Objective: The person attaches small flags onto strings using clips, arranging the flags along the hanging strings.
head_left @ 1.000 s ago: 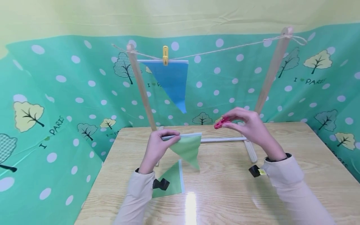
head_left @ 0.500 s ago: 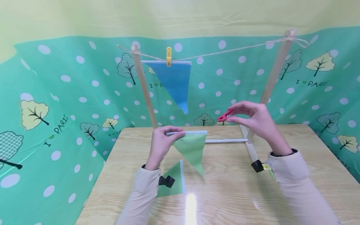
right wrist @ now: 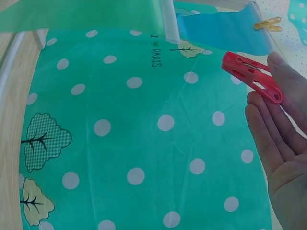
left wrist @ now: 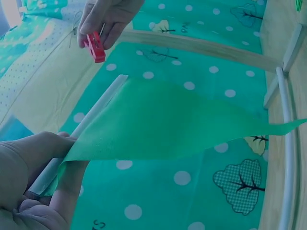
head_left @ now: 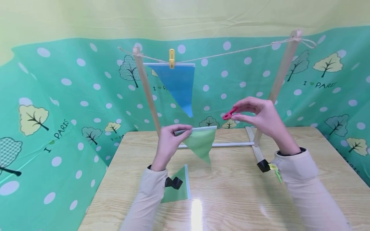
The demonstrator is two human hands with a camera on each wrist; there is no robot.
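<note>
In the head view my left hand (head_left: 170, 141) pinches the pale top edge of a green pennant (head_left: 200, 142) between thumb and fingers, and the cloth hangs above the table. The left wrist view shows the same green pennant (left wrist: 158, 120) spread out from the thumb. My right hand (head_left: 257, 114) holds a red clothespin (head_left: 229, 114) between thumb and fingertips, apart from the pennant. Close up in the right wrist view, the red clothespin (right wrist: 252, 76) points away from the fingers. Above, a blue pennant (head_left: 177, 85) hangs from a string (head_left: 231, 50) by a yellow clothespin (head_left: 171, 58).
Two wooden posts, the left post (head_left: 146, 89) and the right post (head_left: 281, 75), carry the string. A white rod (head_left: 231, 144) runs low between them. Another green pennant (head_left: 177, 189) lies on the table (head_left: 231, 199) under the left wrist. A bright green clothespin (head_left: 278, 175) lies near the right sleeve.
My left hand has moved up and slightly right with the green pennant. My right hand has risen with the red clothespin, which now tilts more. Camera view shifted slightly.
</note>
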